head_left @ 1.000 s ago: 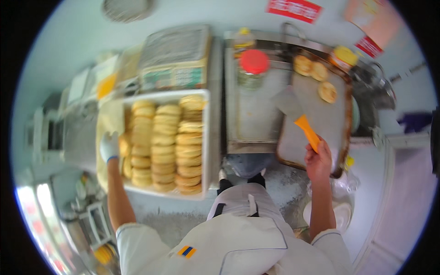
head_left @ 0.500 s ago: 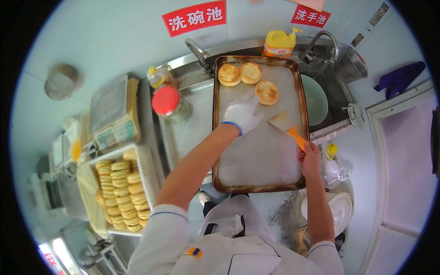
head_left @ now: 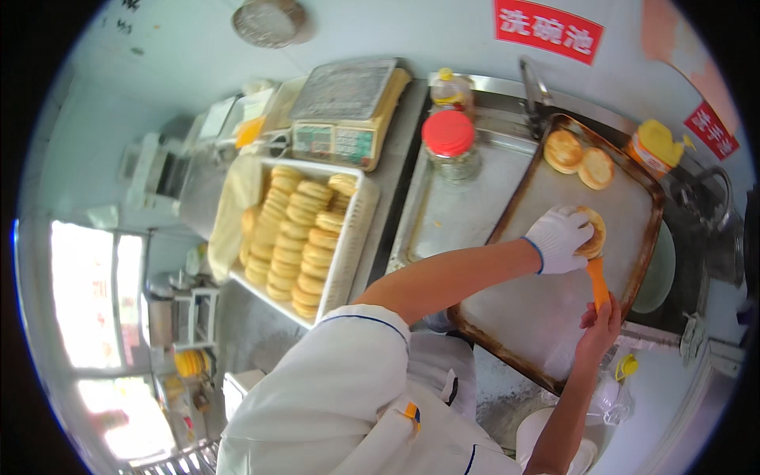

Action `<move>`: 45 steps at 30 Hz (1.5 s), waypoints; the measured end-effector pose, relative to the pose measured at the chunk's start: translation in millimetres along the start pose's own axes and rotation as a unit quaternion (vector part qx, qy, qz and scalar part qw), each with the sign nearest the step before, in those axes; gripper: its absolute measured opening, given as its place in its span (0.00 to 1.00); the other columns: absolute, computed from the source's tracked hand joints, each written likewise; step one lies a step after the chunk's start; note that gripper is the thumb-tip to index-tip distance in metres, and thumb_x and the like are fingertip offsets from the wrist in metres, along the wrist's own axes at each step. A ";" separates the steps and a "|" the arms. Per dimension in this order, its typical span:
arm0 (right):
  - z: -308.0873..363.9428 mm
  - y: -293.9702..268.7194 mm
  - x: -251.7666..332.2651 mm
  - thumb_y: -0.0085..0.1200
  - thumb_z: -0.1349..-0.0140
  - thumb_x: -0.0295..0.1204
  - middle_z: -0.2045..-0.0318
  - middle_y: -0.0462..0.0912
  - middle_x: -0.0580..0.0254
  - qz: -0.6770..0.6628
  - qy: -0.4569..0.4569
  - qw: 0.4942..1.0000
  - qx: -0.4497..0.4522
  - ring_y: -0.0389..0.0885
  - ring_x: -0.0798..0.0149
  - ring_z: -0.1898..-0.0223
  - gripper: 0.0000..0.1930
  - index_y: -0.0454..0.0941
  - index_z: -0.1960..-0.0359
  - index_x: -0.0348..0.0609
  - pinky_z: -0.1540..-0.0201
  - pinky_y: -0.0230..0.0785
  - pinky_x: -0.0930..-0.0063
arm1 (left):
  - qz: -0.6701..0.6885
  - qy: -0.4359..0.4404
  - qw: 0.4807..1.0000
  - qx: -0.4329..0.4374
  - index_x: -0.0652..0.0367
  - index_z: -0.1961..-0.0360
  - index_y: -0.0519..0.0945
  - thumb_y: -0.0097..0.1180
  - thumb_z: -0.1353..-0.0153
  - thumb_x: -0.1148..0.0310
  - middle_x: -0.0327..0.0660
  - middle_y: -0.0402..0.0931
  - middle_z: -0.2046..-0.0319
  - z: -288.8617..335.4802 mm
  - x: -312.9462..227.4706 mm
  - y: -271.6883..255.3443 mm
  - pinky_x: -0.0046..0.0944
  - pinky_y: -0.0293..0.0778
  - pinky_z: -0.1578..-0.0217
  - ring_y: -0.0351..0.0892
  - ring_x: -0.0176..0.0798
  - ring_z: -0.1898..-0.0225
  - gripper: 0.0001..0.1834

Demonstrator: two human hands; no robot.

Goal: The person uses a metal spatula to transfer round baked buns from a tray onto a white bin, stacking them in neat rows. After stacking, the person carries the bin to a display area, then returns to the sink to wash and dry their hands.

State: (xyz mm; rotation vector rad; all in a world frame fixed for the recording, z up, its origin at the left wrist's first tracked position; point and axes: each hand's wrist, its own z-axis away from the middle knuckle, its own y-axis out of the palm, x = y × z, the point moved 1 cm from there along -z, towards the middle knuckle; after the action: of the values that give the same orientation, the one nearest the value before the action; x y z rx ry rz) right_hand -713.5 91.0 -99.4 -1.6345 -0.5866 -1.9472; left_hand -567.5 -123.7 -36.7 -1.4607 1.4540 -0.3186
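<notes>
Pale wall (head_left: 427, 39) ran along the far side. Right lay a long, brown-rimmed metal baking tray (head_left: 526, 317); left, a white plastic crate (head_left: 346, 241). White-gloved left hand (head_left: 560, 240) curled against a round golden bread (head_left: 594, 233) over the tray's right side; pinched or pressed, couldn't tell. Bare right hand (head_left: 599, 328) clasped an orange scraper handle (head_left: 598, 282), just nearer.

On the worktop (head_left: 400, 170) stands a scale (head_left: 348, 111) with a dark platter and green keypad. To its right, a red-lidded jar (head_left: 451, 146) stands just in front of a clear bottle (head_left: 451, 95) with a yellow cap. Farther right are a tap (head_left: 535, 95), a yellow pump bottle (head_left: 655, 149) and a pale basin (head_left: 659, 273). A red sign (head_left: 549, 30) marks the wall (head_left: 412, 36); bright light fills a window (head_left: 85, 293) at far left.
</notes>
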 end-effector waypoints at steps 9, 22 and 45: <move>168.8 216.2 15.3 0.50 0.22 0.36 0.68 0.84 0.56 -0.204 0.163 0.936 0.235 0.75 0.71 0.80 0.18 0.74 0.39 0.37 0.78 0.67 0.77 | -0.093 -0.076 0.993 -0.009 0.57 0.55 0.80 0.71 0.52 0.62 0.49 0.77 0.48 197.3 50.5 -256.2 0.53 0.77 0.44 0.76 0.62 0.47 0.23; 275.4 379.9 -18.4 0.50 0.24 0.40 0.71 0.83 0.56 -0.191 0.310 0.899 0.245 0.76 0.68 0.81 0.15 0.77 0.52 0.40 0.79 0.67 0.72 | -0.025 -0.321 0.907 0.272 0.58 0.57 0.88 0.57 0.42 0.43 0.55 0.86 0.62 310.7 208.1 -344.6 0.50 0.78 0.53 0.85 0.59 0.57 0.29; 303.5 277.8 19.8 0.46 0.21 0.36 0.66 0.85 0.53 -0.185 0.117 0.957 0.189 0.78 0.68 0.77 0.19 0.73 0.38 0.35 0.76 0.71 0.75 | -0.064 -0.288 0.951 0.090 0.54 0.44 0.83 0.56 0.35 0.60 0.55 0.82 0.47 333.6 236.8 -329.7 0.53 0.76 0.44 0.82 0.60 0.47 0.20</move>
State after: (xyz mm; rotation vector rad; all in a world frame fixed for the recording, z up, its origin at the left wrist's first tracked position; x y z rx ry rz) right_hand -308.5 66.8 -28.3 -1.0971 -1.1517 -2.0801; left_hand -58.6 -254.3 -41.8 -1.3517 0.8419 -0.0840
